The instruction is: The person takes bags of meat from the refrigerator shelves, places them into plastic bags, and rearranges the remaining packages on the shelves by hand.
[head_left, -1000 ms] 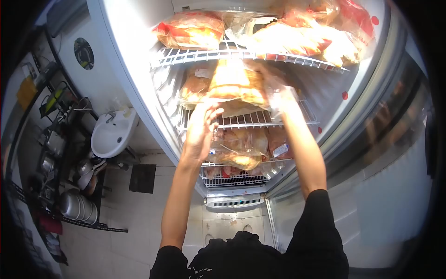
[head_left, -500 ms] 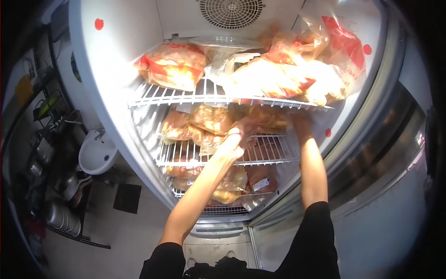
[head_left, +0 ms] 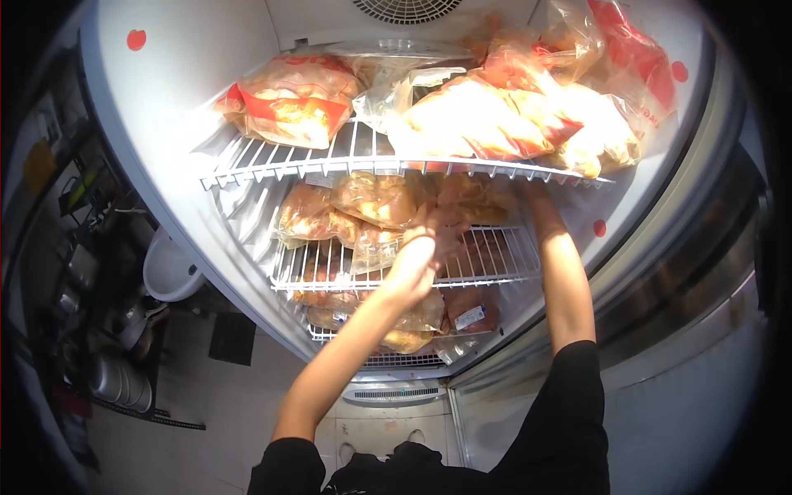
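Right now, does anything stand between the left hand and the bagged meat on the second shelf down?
Nothing visible does: the left hand is close in front of the bagged meat, below the top shelf. Blur hides whether they touch.

Hands: we count two, the left hand (head_left: 415, 257) and the mostly hidden right hand (head_left: 534, 196).
Food bags (head_left: 289, 103): we make out at least six; overlap keeps us from an exact count.
Wire shelves (head_left: 272, 172): we see at least three.
Red dots (head_left: 136, 40): we find three.
Fan grille (head_left: 406, 8): we see one.
Sink (head_left: 169, 276): we see one.
Feet (head_left: 417, 436): we count two.
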`<state>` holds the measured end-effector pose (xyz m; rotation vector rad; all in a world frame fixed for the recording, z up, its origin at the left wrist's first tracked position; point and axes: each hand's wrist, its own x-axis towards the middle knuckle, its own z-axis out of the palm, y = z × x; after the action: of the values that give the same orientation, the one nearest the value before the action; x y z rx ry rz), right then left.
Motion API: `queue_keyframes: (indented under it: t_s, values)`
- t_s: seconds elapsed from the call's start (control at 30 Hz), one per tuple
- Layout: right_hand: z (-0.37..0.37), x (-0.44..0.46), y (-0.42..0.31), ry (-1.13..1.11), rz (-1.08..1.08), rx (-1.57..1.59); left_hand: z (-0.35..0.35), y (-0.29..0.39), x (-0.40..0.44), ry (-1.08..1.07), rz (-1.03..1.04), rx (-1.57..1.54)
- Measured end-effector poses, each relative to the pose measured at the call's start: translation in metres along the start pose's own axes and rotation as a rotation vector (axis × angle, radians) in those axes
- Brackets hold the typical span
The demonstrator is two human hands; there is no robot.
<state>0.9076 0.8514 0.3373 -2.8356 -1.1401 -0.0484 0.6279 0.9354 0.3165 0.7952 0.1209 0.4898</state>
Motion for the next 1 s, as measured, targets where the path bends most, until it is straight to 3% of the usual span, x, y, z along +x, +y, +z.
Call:
queue_keyframes:
  t_s: [0.07, 0.1, 0.17, 0.3, 0.33, 0.5, 0.57, 0.63, 0.73, 0.87, 1.0]
  values:
    - [0.008, 0.008, -0.006, 0.004, -0.006, 0.017, 0.005, -0.003, -0.025, -0.029, 0.022, 0.254]
    - [0.013, 0.012, -0.011, 0.001, -0.014, 0.029, 0.01, -0.006, -0.043, -0.064, 0.067, 0.213]
    - [0.022, 0.021, -0.021, 0.0, -0.022, 0.048, 0.013, -0.001, -0.054, -0.19, 0.003, 0.484]
    - [0.033, 0.032, -0.039, 0.027, -0.05, 0.116, 0.017, 0.026, -0.049, -0.251, 0.196, 0.946]
    - [0.035, 0.031, -0.042, 0.031, -0.058, 0.145, 0.017, 0.032, -0.047, -0.251, 0.297, 1.01]
    - [0.017, 0.035, -0.057, 0.092, -0.138, 0.425, 0.007, 0.049, -0.093, -0.395, 0.365, 1.024]
    - [0.004, 0.04, -0.07, 0.097, -0.198, 0.62, -0.009, 0.055, -0.131, -0.409, 0.209, 0.92]
    - [-0.005, 0.036, -0.085, 0.099, -0.251, 0.825, -0.036, 0.058, -0.174, -0.395, 0.169, 1.042]
    - [-0.017, 0.012, -0.105, 0.045, -0.273, 1.084, -0.092, 0.04, -0.238, -0.173, -0.254, 0.857]
    - [-0.016, -0.017, -0.125, -0.006, -0.298, 1.313, -0.159, -0.011, -0.302, 0.054, -0.371, 0.715]
    - [-0.005, -0.03, -0.151, -0.003, -0.296, 1.404, -0.174, -0.043, -0.352, 0.227, -0.431, 0.498]
